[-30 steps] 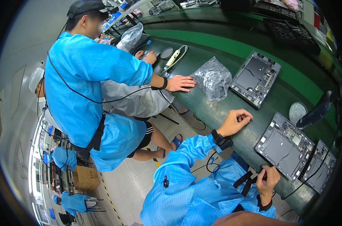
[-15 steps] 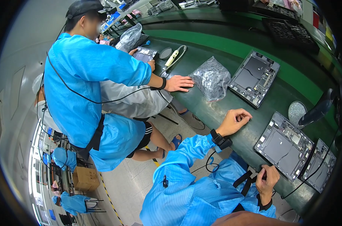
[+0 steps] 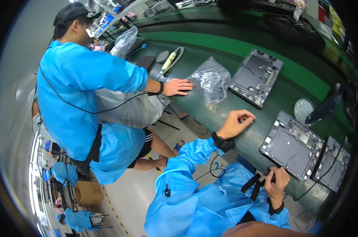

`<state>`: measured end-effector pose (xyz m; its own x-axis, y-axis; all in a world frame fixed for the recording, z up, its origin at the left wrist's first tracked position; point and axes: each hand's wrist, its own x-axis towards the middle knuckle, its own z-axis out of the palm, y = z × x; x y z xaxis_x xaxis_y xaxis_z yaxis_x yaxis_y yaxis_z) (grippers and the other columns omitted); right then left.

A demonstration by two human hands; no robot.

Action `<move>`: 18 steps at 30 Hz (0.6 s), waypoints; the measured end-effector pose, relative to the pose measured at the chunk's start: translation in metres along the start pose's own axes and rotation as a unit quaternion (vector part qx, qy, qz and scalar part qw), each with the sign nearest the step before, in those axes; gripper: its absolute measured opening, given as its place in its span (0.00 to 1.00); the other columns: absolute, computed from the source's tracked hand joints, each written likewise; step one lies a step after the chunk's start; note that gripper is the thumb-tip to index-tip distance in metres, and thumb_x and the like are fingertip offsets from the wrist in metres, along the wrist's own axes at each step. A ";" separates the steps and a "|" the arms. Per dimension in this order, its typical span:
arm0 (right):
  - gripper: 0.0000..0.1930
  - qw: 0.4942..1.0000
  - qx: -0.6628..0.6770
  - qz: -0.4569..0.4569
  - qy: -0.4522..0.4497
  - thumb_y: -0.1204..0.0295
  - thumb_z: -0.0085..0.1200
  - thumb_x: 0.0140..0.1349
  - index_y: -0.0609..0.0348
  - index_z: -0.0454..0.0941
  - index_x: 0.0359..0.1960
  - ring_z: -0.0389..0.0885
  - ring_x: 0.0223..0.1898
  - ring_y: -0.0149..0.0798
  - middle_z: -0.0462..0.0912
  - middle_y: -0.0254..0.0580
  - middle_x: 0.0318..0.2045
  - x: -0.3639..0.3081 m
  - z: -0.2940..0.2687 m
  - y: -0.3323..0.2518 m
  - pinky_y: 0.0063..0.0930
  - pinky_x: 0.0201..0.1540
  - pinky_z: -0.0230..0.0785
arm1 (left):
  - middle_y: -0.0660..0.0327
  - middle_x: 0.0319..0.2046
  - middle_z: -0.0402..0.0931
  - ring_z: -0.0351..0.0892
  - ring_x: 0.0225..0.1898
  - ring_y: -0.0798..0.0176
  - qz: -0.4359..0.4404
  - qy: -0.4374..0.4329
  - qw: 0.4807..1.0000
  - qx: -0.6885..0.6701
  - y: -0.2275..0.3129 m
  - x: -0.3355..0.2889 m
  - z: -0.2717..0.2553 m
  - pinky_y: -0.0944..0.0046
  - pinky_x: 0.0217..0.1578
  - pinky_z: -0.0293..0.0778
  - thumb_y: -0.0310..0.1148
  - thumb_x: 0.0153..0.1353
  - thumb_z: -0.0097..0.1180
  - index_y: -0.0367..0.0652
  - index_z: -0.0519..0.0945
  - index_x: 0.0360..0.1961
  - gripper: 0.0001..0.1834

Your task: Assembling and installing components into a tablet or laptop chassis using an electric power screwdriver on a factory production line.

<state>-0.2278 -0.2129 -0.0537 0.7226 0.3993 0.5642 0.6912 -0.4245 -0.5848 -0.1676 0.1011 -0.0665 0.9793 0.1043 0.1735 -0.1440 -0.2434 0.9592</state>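
My left hand [image 3: 237, 123] rests by the near edge of the green workbench [image 3: 210, 114], fingers loosely curled together, with nothing visible in them. A black band with a small dark box circles its wrist. My right hand [image 3: 277, 182] is curled at the bench edge, touching or almost touching the nearest corner of an opened laptop base [image 3: 292, 148]; I see nothing in it. That base shows its battery and circuit board. A second opened laptop base [image 3: 254, 79] lies farther off, beyond my left hand. Another opened base [image 3: 332, 166] sits to the right.
A co-worker in blue [image 3: 88, 75] stands at left, a hand [image 3: 178, 87] flat on the bench beside a clear plastic bag [image 3: 211, 80]. A pale electric screwdriver [image 3: 169, 61] lies behind. A round dish [image 3: 304, 110] and a dark curved object [image 3: 325, 106] stand at right.
The whole view has shifted, so the scene sits farther left. The co-worker's far hand and the flat grey part it held no longer show. My hands keep much the same pose.
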 end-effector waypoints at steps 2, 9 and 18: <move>0.08 1.000 0.003 -0.012 0.011 0.84 0.58 0.48 0.64 0.80 0.31 0.70 0.18 0.45 0.71 0.43 0.18 0.002 0.002 0.003 0.38 0.23 0.61 | 0.64 0.34 0.85 0.79 0.34 0.75 0.006 -0.019 1.000 -0.023 -0.004 0.004 -0.004 0.72 0.37 0.74 0.29 0.68 0.62 0.35 0.86 0.45 0.09; 0.07 0.995 0.087 -0.041 -0.016 0.84 0.59 0.46 0.63 0.82 0.28 0.72 0.16 0.42 0.74 0.40 0.16 0.016 -0.019 -0.005 0.34 0.20 0.63 | 0.57 0.32 0.84 0.81 0.35 0.66 0.146 0.028 0.982 0.116 0.071 0.002 -0.012 0.67 0.39 0.75 0.20 0.65 0.60 0.34 0.86 0.41 0.06; 0.22 0.979 0.034 -0.076 0.183 0.53 0.51 0.74 0.64 0.77 0.44 0.70 0.24 0.28 0.76 0.37 0.25 0.041 -0.213 -0.066 0.21 0.25 0.60 | 0.42 0.44 0.84 0.83 0.48 0.42 0.465 0.011 0.885 0.028 0.201 -0.025 -0.007 0.48 0.50 0.79 0.29 0.60 0.61 0.33 0.84 0.41 0.11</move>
<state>-0.2445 -0.3417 0.1323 0.5684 0.1298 0.8125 0.7989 -0.3231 -0.5072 -0.2217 0.0560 0.1239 0.4383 -0.1483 0.8865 -0.8781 -0.2813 0.3871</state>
